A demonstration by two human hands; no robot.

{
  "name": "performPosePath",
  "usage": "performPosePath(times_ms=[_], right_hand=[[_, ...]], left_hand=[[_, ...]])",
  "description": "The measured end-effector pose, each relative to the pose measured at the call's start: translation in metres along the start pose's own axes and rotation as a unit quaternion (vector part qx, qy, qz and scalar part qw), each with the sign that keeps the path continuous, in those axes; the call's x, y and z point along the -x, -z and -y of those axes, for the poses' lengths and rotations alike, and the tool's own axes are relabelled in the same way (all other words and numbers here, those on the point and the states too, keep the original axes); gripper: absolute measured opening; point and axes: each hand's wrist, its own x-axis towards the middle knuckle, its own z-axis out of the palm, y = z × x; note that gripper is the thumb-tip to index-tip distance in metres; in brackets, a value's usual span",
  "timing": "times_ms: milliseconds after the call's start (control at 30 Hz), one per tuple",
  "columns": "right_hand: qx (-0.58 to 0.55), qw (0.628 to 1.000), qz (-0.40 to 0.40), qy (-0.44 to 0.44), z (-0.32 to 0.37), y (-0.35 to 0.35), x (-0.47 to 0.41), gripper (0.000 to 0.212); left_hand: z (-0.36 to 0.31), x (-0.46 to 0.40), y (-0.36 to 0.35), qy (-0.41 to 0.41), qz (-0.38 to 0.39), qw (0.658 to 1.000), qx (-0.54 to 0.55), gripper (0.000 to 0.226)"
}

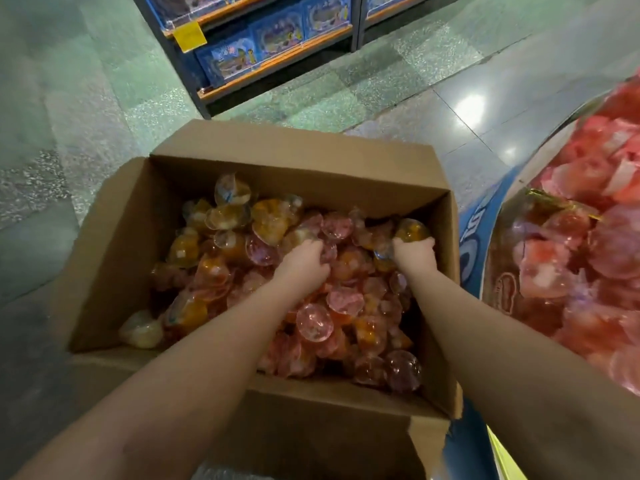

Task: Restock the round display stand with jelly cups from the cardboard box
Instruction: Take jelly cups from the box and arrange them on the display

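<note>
An open cardboard box (124, 237) on the floor holds a heap of jelly cups (339, 303), orange ones toward the far left and pink or red ones toward the near right. Both my arms reach down into it. My left hand (304, 261) is curled into the pile and grips pink cups near the middle. My right hand (414, 252) grips an orange jelly cup (411, 230) by the box's right wall. The round display stand (491, 258) rises at the right, its clear bin filled with pink and red cups (588, 251).
A blue band with white lettering wraps the stand's rim. Across the polished tile floor (86, 116) stands a dark shelf unit (263, 46) with blue boxed goods and a yellow tag. The box's near flap (311, 441) hangs toward me.
</note>
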Motion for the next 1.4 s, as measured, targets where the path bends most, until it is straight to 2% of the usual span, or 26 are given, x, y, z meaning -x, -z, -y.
performPosePath(times_ms=[200, 333, 567, 800, 900, 1000, 1100, 1200, 1267, 1333, 1400], right_hand=[[0.017, 1.000, -0.011, 0.007, -0.012, -0.010, -0.027, 0.074], [0.006, 0.999, -0.032, -0.001, -0.011, -0.014, -0.035, 0.072], [-0.037, 0.998, -0.041, -0.038, -0.007, -0.020, -0.050, 0.071], [-0.142, 0.989, -0.029, -0.009, -0.012, -0.009, -0.032, 0.066], [-0.187, 0.982, -0.003, 0.032, -0.017, 0.012, -0.002, 0.066], [-0.224, 0.971, 0.056, 0.053, -0.030, 0.039, 0.042, 0.062], [-0.293, 0.945, 0.128, 0.066, -0.057, 0.065, 0.092, 0.049], [-0.306, 0.925, 0.201, 0.105, -0.098, 0.088, 0.141, 0.046], [-0.302, 0.913, 0.237, 0.135, -0.128, 0.104, 0.175, 0.054], [-0.298, 0.904, 0.257, 0.168, -0.160, 0.119, 0.210, 0.072], [-0.295, 0.894, 0.262, 0.210, -0.193, 0.131, 0.242, 0.066]], left_hand=[[-0.053, -0.039, -0.057, 0.026, 0.079, 0.985, 0.150, 0.047], [-0.071, -0.059, -0.085, 0.039, 0.086, 0.973, 0.211, 0.043], [-0.080, -0.076, -0.115, 0.104, 0.049, 0.947, 0.299, 0.049], [-0.071, -0.054, -0.107, 0.050, -0.023, 0.932, 0.359, 0.054], [-0.064, -0.023, -0.092, 0.023, -0.056, 0.931, 0.359, 0.054], [-0.055, 0.026, -0.075, 0.011, -0.079, 0.925, 0.373, 0.051], [-0.052, 0.090, -0.056, -0.013, -0.064, 0.908, 0.415, 0.050], [-0.051, 0.162, -0.042, -0.045, -0.028, 0.885, 0.462, 0.054], [-0.047, 0.212, -0.041, -0.069, -0.014, 0.878, 0.473, 0.054], [-0.043, 0.261, -0.045, -0.092, -0.004, 0.868, 0.489, 0.054], [-0.038, 0.303, -0.055, -0.100, -0.004, 0.859, 0.502, 0.050]])
